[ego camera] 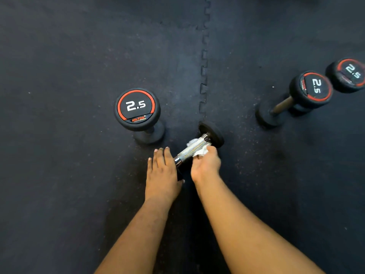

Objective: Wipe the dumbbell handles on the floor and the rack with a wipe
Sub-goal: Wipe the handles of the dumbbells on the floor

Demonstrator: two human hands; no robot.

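Lying between both hands, the dumbbell handle [192, 149] runs diagonally up-right; left hand [163, 171] rests flat on the near head, right hand [205, 165] pinches the wipe [200, 152] against it.

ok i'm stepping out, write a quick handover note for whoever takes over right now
Left hand: fingers straight, pressing on the near end of the tilted dumbbell, steadying it.
Right hand: holds the white wipe wrapped round that dumbbell's chrome handle, near its far head.
Other dumbbells on the floor mat: one upright 2.5 to the left, two more 2.5s at far right.
Done: cannot tell which handles are already wiped.
Left: finish this handle, then any handles not yet wiped; the rack is not in view.
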